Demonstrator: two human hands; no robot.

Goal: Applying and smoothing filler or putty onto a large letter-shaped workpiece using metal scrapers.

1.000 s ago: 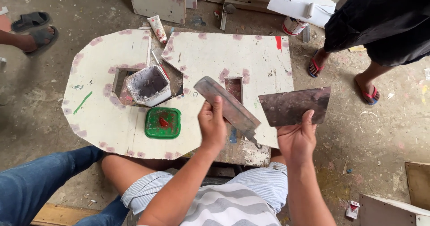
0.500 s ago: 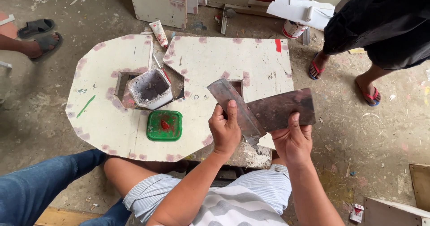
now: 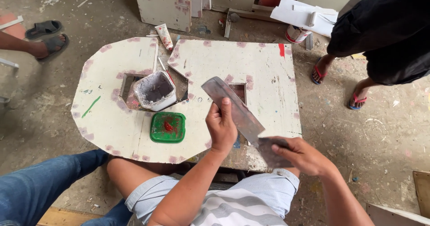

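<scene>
My left hand (image 3: 221,127) grips a long flat scraper blade (image 3: 228,105), stained pinkish grey, that points up and to the left over a white board (image 3: 260,69). My right hand (image 3: 302,156) holds a second, wider scraper (image 3: 268,147) by its edge. That scraper's edge meets the lower end of the long blade. Both tools hover above the board's near edge, right of a green lid (image 3: 167,127) smeared with red paste. A white tub of grey filler (image 3: 155,90) stands in a cut-out of the board.
A red-and-white tube (image 3: 164,35) lies at the board's far edge. A person in black with red sandals (image 3: 358,100) stands at the right. Another person's foot in a dark sandal (image 3: 47,47) is at the left. A small can (image 3: 296,33) and white panels sit behind.
My right hand has brought the wide scraper down and in toward me, from beside the long blade to its lower end. My left hand stays about where it was, still holding the long blade.
</scene>
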